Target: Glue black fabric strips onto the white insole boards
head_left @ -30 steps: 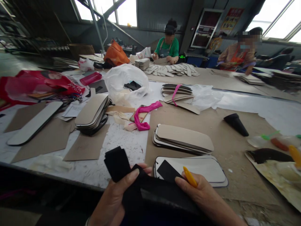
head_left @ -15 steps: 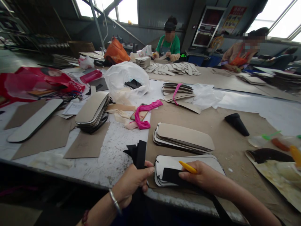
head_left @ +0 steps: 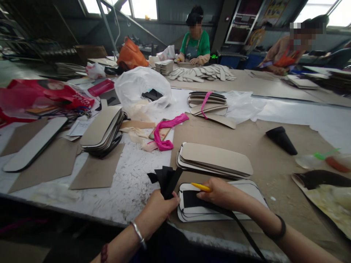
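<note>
My left hand (head_left: 160, 206) is closed round a bunch of black fabric strips (head_left: 166, 180), whose ends fan out above the fist. In my right hand (head_left: 223, 194) is a yellow pointed tool (head_left: 201, 187), its exact kind unclear. The same fingers hold a black strip (head_left: 191, 199) lying flat along the top of a stack of white rounded panels (head_left: 248, 189). From under that hand the strip's tail runs down past the table's front edge. Just behind lies a second stack of panels, beige on top (head_left: 216, 156).
Farther back, a pink band ties a bundle of panels (head_left: 207, 104). More stacked panels (head_left: 102, 128) lie left, near a white plastic bag (head_left: 142, 86) and a pink cloth strip (head_left: 163, 137). A black cone (head_left: 281, 140) lies right. Two people work across the table.
My right hand has moved left and slightly up, bringing the black strip's end toward the panel's left end. The strips in my left hand have fanned out more. The view has shifted slightly.
</note>
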Demonstrator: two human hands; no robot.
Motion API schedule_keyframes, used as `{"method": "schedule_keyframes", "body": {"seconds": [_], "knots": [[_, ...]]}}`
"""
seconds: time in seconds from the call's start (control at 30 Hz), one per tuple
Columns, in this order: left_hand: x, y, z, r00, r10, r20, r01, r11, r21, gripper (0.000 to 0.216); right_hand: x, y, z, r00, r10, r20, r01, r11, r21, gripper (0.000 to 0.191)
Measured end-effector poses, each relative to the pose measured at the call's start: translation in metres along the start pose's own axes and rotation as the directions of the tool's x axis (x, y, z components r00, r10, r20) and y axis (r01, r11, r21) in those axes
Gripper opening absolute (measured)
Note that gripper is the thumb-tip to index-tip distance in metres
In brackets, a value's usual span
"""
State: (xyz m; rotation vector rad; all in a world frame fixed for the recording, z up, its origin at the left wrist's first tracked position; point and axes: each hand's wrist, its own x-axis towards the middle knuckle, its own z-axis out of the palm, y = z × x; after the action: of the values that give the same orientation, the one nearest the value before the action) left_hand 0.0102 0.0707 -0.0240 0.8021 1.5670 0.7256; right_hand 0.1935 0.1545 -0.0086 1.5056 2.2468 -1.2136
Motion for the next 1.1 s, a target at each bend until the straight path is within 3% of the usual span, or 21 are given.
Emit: {"method": "schedule_keyframes", "body": {"seconds": [0.3,0.5,0.7,0.8,0.93,1.1], "knots": [[0.007,0.011,0.010,0.998,0.000,-0.063,0.004,0.997,0.072,0.017,0.000,-0.004,0.000,0.999,-0.037,-0.019,0.036,0.998,-0.050,0.020],[0.007,0.005,0.006,0.999,0.031,-0.011,-0.031,0.998,0.054,0.017,-0.017,0.001,-0.004,0.997,-0.042,-0.071,0.039,0.998,-0.053,0.018],[-0.001,0.001,-0.014,0.997,0.012,0.076,-0.014,0.999,0.029,0.028,-0.067,0.054,-0.023,0.981,0.034,-0.191,-0.042,0.998,-0.037,0.020],[-0.002,-0.002,-0.017,0.996,-0.001,0.093,-0.007,0.997,0.079,0.029,-0.082,0.076,-0.020,0.954,0.062,-0.294,-0.104,0.986,-0.127,0.023],[0.000,-0.004,-0.014,0.998,-0.057,0.037,0.051,0.990,0.133,0.032,-0.080,0.082,-0.004,0.886,0.126,-0.446,-0.283,0.909,-0.305,0.018],[0.000,0.001,-0.010,0.999,-0.051,-0.003,0.051,0.984,0.173,0.033,-0.074,0.078,0.008,0.867,0.115,-0.486,-0.339,0.849,-0.405,0.011]]}}
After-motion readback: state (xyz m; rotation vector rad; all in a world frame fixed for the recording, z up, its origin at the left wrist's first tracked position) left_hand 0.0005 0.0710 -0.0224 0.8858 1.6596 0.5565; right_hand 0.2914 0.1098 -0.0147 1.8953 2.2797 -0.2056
